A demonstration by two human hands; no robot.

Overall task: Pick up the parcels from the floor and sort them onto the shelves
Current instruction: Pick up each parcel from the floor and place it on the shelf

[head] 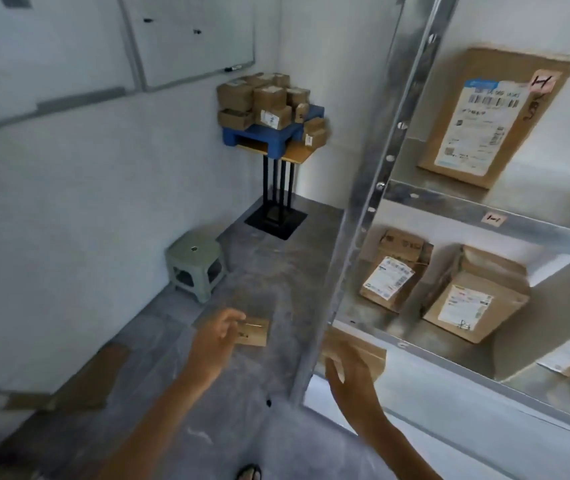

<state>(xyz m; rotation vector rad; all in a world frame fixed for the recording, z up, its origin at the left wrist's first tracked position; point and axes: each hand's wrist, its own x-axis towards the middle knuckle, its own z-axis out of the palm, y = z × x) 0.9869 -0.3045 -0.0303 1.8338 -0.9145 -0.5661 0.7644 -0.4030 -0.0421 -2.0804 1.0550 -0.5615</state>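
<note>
Two parcels in play, both low in the view.

Risks first. The small flat parcel (255, 332) sits only at the fingertips of the left hand (219, 337), pinched by one edge as far as the blur lets me judge. A grip that thin could let it swing or slip to the floor (276, 265) on the lift. The steel upright (373, 168) of the shelves (484, 206) stands between the two hands, so a quick carry toward 3 o'clock could clip the parcel against it. The brown parcel (363, 348) seems to lie at the foot of the upright, near the shelf corner, and a careless nudge from the right hand (352, 372) might push it off. The shelf tag (493, 220) is small and the parcel marks are blurred, so sorting to the wrong shelf is possible.

Positions.
- Small flat parcel: at 3 o'clock of the left hand, touching its fingers, over bare floor.
- Brown parcel: at 12 o'clock of the right hand, just beyond the fingers; cannot tell whether they touch.
- Right hand: fingers spread and relaxed, holding nothing.
- Left hand: at 9 o'clock of the right hand.
</note>
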